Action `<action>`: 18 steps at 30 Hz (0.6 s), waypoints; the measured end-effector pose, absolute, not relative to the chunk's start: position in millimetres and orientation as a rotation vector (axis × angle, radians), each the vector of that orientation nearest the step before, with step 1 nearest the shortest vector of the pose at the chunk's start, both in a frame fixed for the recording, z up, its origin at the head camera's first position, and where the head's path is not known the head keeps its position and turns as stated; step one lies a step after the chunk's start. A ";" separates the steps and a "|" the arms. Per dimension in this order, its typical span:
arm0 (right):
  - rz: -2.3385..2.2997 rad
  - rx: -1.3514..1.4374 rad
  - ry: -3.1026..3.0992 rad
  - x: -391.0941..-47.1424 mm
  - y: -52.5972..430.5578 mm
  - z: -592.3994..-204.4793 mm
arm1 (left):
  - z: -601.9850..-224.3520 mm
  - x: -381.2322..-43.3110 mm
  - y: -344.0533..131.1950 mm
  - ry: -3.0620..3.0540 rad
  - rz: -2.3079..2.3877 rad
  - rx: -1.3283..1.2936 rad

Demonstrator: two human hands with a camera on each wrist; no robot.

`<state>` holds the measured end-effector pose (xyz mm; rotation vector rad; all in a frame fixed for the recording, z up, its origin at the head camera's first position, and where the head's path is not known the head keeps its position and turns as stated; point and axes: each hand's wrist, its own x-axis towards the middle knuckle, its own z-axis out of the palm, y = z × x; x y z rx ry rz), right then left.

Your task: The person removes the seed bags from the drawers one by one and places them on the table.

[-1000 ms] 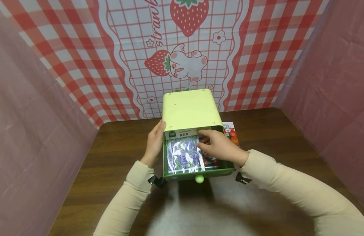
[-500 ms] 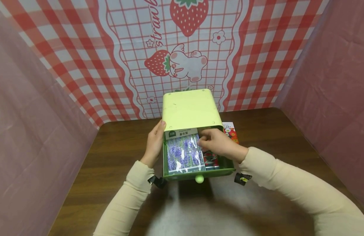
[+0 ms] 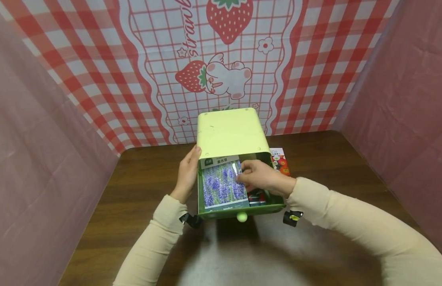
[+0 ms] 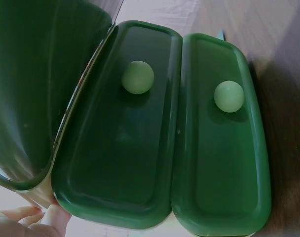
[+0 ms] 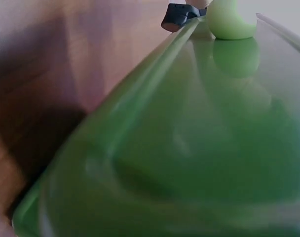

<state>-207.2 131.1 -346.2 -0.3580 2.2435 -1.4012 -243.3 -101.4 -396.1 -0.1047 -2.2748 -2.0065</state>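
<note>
A pale yellow-green drawer cabinet point(image 3: 231, 131) stands on the table, its green top drawer point(image 3: 221, 214) pulled out. Inside the drawer lies a purple lavender seed packet point(image 3: 222, 186), with a red-and-dark packet point(image 3: 257, 197) partly visible beside it. My right hand point(image 3: 260, 174) reaches into the drawer and pinches the lavender packet's right edge between thumb and fingers. My left hand point(image 3: 186, 172) rests along the cabinet's left side, fingertips at its upper front corner. In the left wrist view its fingers point(image 4: 49, 219) touch that side.
Two closed lower drawers point(image 4: 118, 163) with round knobs show in the left wrist view. Another seed packet point(image 3: 280, 163) with red and white flowers lies on the wooden table point(image 3: 142, 190), right of the cabinet. Behind hangs a strawberry-print cloth point(image 3: 156, 79); pink curtains flank both sides.
The lavender packet has shifted its tilt, so the glare has faded and its print shows clearly. My right hand has moved slightly with it; my left hand stays in place.
</note>
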 end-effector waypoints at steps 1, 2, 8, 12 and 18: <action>-1.388 -0.362 2.243 -207.5 130.9 -347.0 | -396.1 -243.4 -101.4 -2.271 -2.007 -0.110; -1.376 -0.364 2.241 -207.5 130.9 -347.6 | -396.0 -243.3 -101.5 -2.270 -2.008 -0.108; -1.322 -0.362 2.229 -206.0 129.7 -348.5 | -395.5 -242.8 -101.0 -2.253 -2.012 -0.104; -1.324 -0.370 2.217 -205.1 127.6 -347.7 | -396.0 -242.7 -101.4 -2.249 -2.016 -0.120; -1.371 -0.370 2.218 -203.9 127.7 -347.1 | -396.9 -243.0 -101.6 -2.253 -2.026 -0.136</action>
